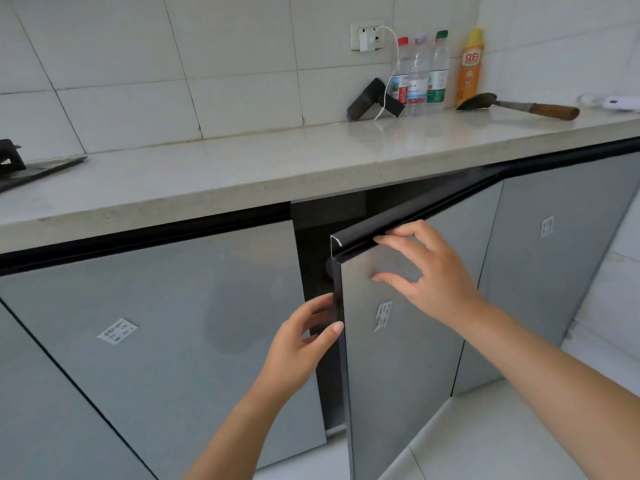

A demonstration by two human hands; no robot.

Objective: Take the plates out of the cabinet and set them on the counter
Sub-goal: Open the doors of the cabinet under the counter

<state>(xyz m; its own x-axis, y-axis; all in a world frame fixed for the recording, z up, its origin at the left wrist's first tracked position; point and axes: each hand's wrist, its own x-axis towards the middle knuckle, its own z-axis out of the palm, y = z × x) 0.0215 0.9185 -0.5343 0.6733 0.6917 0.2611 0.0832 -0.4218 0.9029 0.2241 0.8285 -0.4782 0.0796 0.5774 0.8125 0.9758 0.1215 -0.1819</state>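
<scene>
A grey cabinet door point(398, 368) under the counter point(242, 174) stands partly ajar, swung out toward me. My left hand point(301, 344) grips its free vertical edge, thumb on the front and fingers curled behind. My right hand point(426, 271) has its fingertips on the black handle strip along the door's top, thumb spread over the front face. The gap behind the door is dark. No plates are visible inside.
Closed grey doors point(156, 323) flank the open one. On the counter at the back right stand three water bottles point(420, 74), a yellow bottle point(470, 65), a black device point(372, 98) with a white cable, and a wooden-handled trowel point(519, 105). A dark stove edge point(31, 168) sits at left.
</scene>
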